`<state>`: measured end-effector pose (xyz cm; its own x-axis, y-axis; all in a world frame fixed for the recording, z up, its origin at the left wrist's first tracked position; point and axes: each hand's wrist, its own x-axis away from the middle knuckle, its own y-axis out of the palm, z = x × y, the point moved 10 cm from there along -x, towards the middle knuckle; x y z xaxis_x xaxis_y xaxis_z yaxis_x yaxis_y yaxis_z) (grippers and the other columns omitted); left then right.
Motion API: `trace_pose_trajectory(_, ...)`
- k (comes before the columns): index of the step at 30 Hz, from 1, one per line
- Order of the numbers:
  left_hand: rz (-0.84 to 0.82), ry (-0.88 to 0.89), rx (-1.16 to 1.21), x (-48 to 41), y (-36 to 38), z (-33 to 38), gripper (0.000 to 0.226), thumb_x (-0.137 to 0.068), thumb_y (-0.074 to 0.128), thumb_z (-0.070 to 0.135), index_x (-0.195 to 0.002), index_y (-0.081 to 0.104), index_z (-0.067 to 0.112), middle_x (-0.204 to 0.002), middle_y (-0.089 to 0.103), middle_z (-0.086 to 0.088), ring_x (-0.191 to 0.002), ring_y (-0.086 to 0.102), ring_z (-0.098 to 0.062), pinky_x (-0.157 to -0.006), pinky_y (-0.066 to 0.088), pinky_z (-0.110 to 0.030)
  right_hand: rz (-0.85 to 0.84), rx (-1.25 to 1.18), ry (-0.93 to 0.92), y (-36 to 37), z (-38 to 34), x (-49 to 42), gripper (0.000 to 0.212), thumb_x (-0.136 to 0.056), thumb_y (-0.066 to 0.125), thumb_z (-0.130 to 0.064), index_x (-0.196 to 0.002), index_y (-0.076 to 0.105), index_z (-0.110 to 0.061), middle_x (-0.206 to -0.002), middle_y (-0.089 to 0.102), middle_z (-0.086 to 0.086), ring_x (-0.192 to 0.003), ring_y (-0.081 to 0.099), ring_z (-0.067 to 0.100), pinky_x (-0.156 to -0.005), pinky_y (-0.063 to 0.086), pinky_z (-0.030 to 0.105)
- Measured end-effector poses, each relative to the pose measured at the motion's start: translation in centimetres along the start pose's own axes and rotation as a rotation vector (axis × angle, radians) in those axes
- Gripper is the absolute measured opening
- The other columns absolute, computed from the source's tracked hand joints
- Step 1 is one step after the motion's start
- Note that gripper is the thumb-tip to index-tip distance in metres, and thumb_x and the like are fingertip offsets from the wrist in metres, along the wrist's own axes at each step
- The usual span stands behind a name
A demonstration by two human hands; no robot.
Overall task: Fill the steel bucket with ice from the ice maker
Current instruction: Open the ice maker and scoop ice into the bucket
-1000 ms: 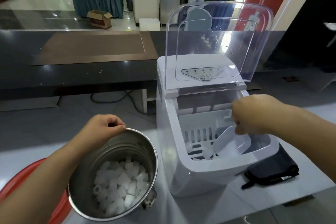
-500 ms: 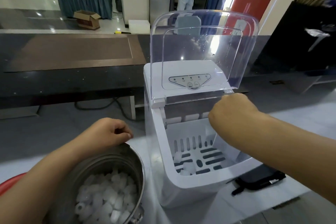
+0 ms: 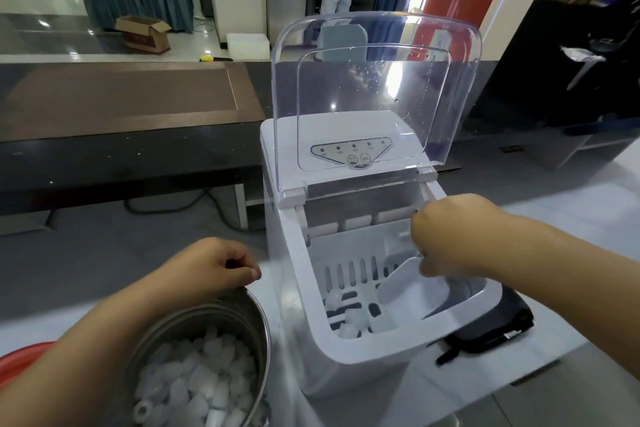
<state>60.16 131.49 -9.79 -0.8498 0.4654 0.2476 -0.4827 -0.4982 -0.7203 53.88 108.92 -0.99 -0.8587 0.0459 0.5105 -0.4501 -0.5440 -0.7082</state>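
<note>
1. The right grip (image 3: pixel 450 236) is curled round the handle of a clear scoop (image 3: pixel 412 288) inside the open ice maker (image 3: pixel 346 354), with the scoop's bowl low over the slotted basket floor.
2. The left grip (image 3: pixel 207 270) pinches the far rim of the steel bucket (image 3: pixel 264 319), which stands just left of the ice maker on the worktop (image 3: pixel 554 378) and holds a heap of ice (image 3: pixel 201 381).
3. A few loose cubes (image 3: pixel 349 324) lie in the basket's near left corner.
4. The clear lid (image 3: pixel 374 87) stands upright.
5. A black pouch (image 3: pixel 502 326) lies at the machine's right.
</note>
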Motion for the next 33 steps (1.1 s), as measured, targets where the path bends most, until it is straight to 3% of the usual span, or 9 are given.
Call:
trace_pose_trajectory(3,-0.009,0.007,-0.014,0.0,0.2,0.1,0.023,-0.082,0.070,0.029,-0.078,0.064,0.050,-0.071,0.067,0.022,-0.069,0.062,0.001,-0.076,0.051,-0.031,-0.016,-0.114,-0.036,1.0,-0.7,-0.5,0.016,-0.090,0.054,-0.032,-0.088,0.058,-0.017,-0.072,0.042,-0.001,-0.077,0.046,0.024,-0.066,0.039,0.027)
trace_pose_trajectory(8,-0.011,-0.005,-0.007,0.0,0.2,0.0,0.023,-0.082,0.069,0.030,-0.073,0.064,0.052,-0.068,0.066,0.024,-0.065,0.059,0.005,-0.075,0.051,-0.029,-0.024,-0.261,-0.055,2.3,-1.3,-1.4,0.033,-0.086,0.055,-0.029,-0.060,0.045,-0.012,-0.061,0.043,-0.001,-0.059,0.044,0.020,-0.055,0.038,0.024)
trace_pose_trajectory(12,-0.024,-0.024,0.007,0.0,0.3,-0.2,0.021,-0.083,0.068,0.030,-0.076,0.065,0.050,-0.074,0.070,0.021,-0.072,0.064,0.002,-0.081,0.053,-0.034,-0.088,-0.419,-0.084,3.9,-2.8,-1.9,0.032,-0.087,0.056,-0.029,-0.061,0.049,-0.013,-0.059,0.042,0.002,-0.059,0.042,0.021,-0.049,0.031,0.025)
trace_pose_trajectory(18,-0.022,-0.041,0.065,0.1,0.3,-0.2,0.020,-0.083,0.068,0.026,-0.076,0.068,0.045,-0.076,0.072,0.017,-0.074,0.066,-0.002,-0.083,0.054,-0.033,-0.138,-0.627,-0.124,4.3,-4.3,-1.9,0.031,-0.090,0.056,-0.031,-0.065,0.054,-0.014,-0.066,0.053,0.003,-0.044,0.045,0.011,-0.053,0.038,0.019)
trace_pose_trajectory(23,-0.031,-0.038,0.057,0.1,0.4,-0.2,0.021,-0.083,0.068,0.024,-0.076,0.069,0.044,-0.076,0.072,0.016,-0.076,0.067,-0.003,-0.083,0.053,-0.035,-0.152,-0.725,-0.084,4.9,-3.9,-2.1,0.034,-0.091,0.056,-0.030,-0.060,0.051,-0.017,-0.056,0.055,-0.003,-0.055,0.057,0.014,-0.066,0.039,0.027)
trace_pose_trajectory(27,-0.029,-0.034,0.074,0.1,0.3,0.0,0.010,-0.078,0.068,0.035,-0.075,0.069,0.044,-0.075,0.072,0.016,-0.074,0.066,-0.003,-0.082,0.054,-0.034,-0.178,-0.840,-0.077,5.4,-3.6,-2.2,0.033,-0.091,0.054,-0.024,-0.059,0.048,-0.016,-0.062,0.060,0.001,-0.060,0.066,0.015,-0.074,0.053,0.032)
trace_pose_trajectory(29,-0.028,-0.034,0.077,0.1,0.3,-0.1,0.007,-0.071,0.063,0.042,-0.074,0.068,0.045,-0.075,0.071,0.017,-0.074,0.066,-0.002,-0.083,0.053,-0.035,-0.185,-0.894,-0.062,5.5,-3.3,-2.1,0.032,-0.091,0.054,-0.022,-0.060,0.050,-0.015,-0.062,0.060,0.001,-0.059,0.067,0.013,-0.071,0.054,0.026)
trace_pose_trajectory(33,-0.027,-0.031,0.045,0.1,0.3,-0.3,0.018,-0.082,0.068,0.029,-0.073,0.069,0.045,-0.075,0.071,0.019,-0.074,0.066,0.000,-0.082,0.053,-0.034,-0.159,-0.915,-0.034,5.2,-2.7,-1.7,0.033,-0.093,0.054,-0.023,-0.061,0.049,-0.016,-0.059,0.058,-0.003,-0.057,0.067,0.011,-0.055,0.045,0.017)
